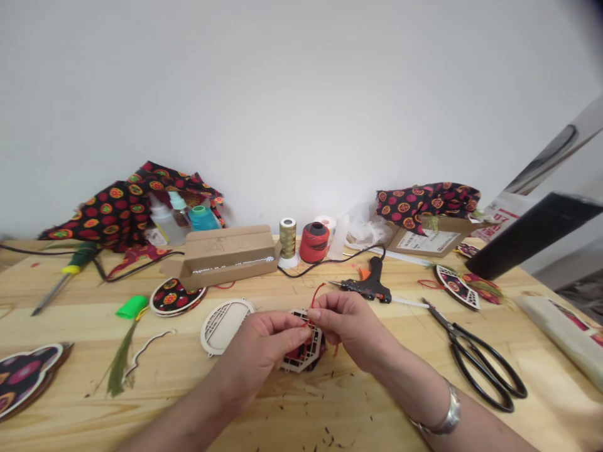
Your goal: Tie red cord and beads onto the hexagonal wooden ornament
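Note:
Both hands meet at the middle of the table over an octagonal wooden lattice piece [308, 359] backed with dark patterned fabric. A thin red cord [317, 292] rises from its top edge. My right hand [346, 320] pinches that cord between thumb and fingertips. My left hand [271, 342] is closed at the same spot, thumb and finger pressed together on the red cord just above the lattice. Part of the piece is hidden behind the left hand. A round pale wooden frame [219, 333] lies just left of my left hand.
Black scissors [475, 361] lie at the right, and a black glue gun [372, 282] lies beyond my right hand. An open cardboard box [230, 254] stands behind, beside thread spools [314, 242]. A screwdriver [66, 276] and a green tassel [123, 361] are at left.

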`<state>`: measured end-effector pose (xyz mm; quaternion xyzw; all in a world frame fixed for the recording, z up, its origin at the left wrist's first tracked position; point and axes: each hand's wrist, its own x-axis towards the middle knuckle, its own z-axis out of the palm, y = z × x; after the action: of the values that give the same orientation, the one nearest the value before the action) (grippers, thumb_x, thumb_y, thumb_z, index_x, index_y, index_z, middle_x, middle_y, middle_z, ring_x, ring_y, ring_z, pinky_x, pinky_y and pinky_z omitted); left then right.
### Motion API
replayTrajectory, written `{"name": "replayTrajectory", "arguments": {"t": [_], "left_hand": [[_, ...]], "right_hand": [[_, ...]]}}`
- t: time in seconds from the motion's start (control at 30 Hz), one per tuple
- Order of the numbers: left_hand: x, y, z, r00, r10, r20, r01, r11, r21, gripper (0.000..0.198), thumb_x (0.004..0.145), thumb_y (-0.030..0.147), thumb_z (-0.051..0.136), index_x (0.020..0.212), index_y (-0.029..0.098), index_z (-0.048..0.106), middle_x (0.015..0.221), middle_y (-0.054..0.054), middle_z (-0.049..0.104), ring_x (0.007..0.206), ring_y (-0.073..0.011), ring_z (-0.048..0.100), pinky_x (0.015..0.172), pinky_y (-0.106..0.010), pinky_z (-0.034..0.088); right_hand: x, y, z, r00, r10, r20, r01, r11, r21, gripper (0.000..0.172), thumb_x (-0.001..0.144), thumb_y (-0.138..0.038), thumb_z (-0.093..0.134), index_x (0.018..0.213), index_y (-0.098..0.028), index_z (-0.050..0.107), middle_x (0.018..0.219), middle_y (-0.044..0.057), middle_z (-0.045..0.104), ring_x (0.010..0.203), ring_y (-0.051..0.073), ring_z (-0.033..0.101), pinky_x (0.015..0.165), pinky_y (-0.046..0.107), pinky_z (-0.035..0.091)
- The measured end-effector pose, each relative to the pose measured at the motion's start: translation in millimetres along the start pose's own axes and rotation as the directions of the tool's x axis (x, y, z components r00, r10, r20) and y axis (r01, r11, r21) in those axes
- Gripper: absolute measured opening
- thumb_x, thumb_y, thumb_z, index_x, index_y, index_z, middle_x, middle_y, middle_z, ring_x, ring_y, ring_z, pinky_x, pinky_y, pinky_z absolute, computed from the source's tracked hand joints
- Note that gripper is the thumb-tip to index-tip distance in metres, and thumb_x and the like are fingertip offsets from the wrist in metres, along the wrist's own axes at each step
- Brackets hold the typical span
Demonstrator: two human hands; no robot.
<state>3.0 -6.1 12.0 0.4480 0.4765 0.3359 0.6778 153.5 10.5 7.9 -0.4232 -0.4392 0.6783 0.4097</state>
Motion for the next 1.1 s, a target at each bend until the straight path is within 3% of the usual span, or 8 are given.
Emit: {"name": "replayTrajectory", "arguments": {"t": [0.5, 0.9, 1.1], "left_hand": [[1.2, -3.5, -3.0, 1.0, 0.015, 0.001, -0.015, 1.0, 0.008, 0.019, 0.073, 0.03, 0.059, 0.064, 0.014, 0.06, 0.043, 0.007, 0.041, 0.039, -0.0046, 0.02, 0.04, -0.023, 0.009], [0.4, -5.3, 0.6, 1.0, 0.006, 0.026, -0.006, 1.0, -0.022, 0.02, 0.073, 0.032, 0.059, 0.065, 0.014, 0.062, 0.048, 0.005, 0.045, 0.039, -0.0045, 0.021, 0.04, -0.022, 0.01], [-0.3, -6.3, 1.6, 0.999, 0.019, -0.035, -0.02, 0.999, -0.049, 0.023, 0.074, 0.036, 0.057, 0.067, 0.015, 0.061, 0.043, 0.008, 0.035, 0.038, -0.0043, 0.019, 0.038, -0.021, 0.009]], "right_hand": [[-0.1, -2.2, 2.1, 0.999, -0.012, -0.049, 0.006, 0.994, -0.11, 0.02, 0.065, -0.029, 0.064, 0.059, -0.014, 0.052, 0.045, -0.007, 0.043, 0.036, 0.003, 0.03, 0.034, 0.016, 0.023], [-1.9, 8.8, 6.9, 0.962, -0.239, -0.133, 0.183, 0.923, -0.337, 0.01, 0.073, -0.021, 0.053, 0.065, -0.017, 0.049, 0.058, -0.003, 0.049, 0.053, 0.01, 0.044, 0.05, 0.021, 0.036], [-0.7, 11.3, 3.4, 0.935, -0.326, -0.139, 0.234, 0.862, -0.451, 0.007, 0.075, -0.02, 0.051, 0.068, -0.018, 0.051, 0.06, -0.002, 0.052, 0.057, 0.011, 0.048, 0.053, 0.022, 0.039]]}}
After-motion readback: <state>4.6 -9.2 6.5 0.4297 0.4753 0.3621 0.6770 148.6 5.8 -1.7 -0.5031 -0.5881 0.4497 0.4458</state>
